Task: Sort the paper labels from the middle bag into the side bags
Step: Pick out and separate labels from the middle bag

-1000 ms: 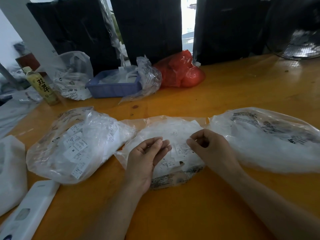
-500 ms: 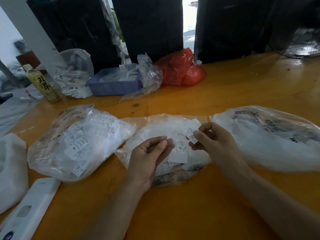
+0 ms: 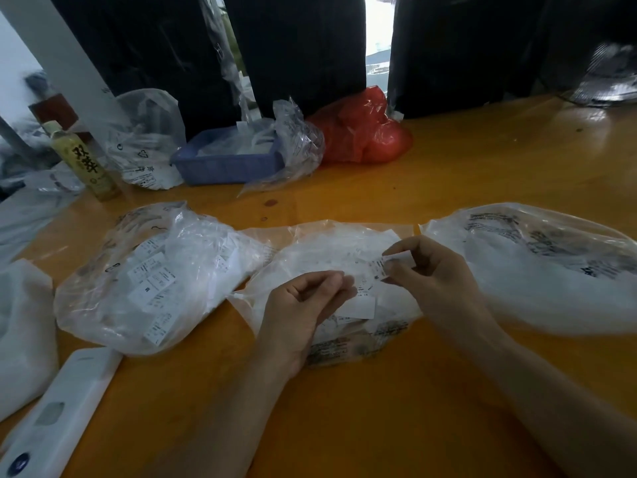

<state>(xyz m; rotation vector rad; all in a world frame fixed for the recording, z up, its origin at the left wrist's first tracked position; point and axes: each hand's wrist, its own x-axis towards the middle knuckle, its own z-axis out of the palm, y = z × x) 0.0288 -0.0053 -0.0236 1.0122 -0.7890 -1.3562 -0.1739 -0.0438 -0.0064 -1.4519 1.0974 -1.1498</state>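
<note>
The head camera looks down on an orange wooden worktop [image 3: 396,408] where three clear plastic bags lie in a row. The middle clear plastic bag [image 3: 324,257], crumpled and heaped with small white printed paper labels, serves as the landmark. Over its right part, the right hand [image 3: 431,270] pinches one small white paper label [image 3: 381,265] between thumb and fingers [image 3: 400,250], held just above the heap. Over the bag's near left part, the left hand [image 3: 300,308] hovers palm up with its fingers [image 3: 331,284] loosely curled; a white label [image 3: 360,307] lies just beside its fingertips, but I cannot tell whether they grip it.

Left of the middle bag and touching its edge lies the left clear plastic bag [image 3: 148,277], with printed white labels showing through its film. Right of the middle bag, its mouth just beside the right hand, lies the right clear plastic bag [image 3: 537,270], filled with pale white contents that are too blurred to make out.

Well behind the middle bag stand a blue plastic tray [image 3: 224,163] holding white scraps, a red plastic bag [image 3: 362,132] and a yellow-green drink bottle [image 3: 86,160]. Near the worktop's front left corner, left of the middle bag, lies a white oblong device [image 3: 58,412].
</note>
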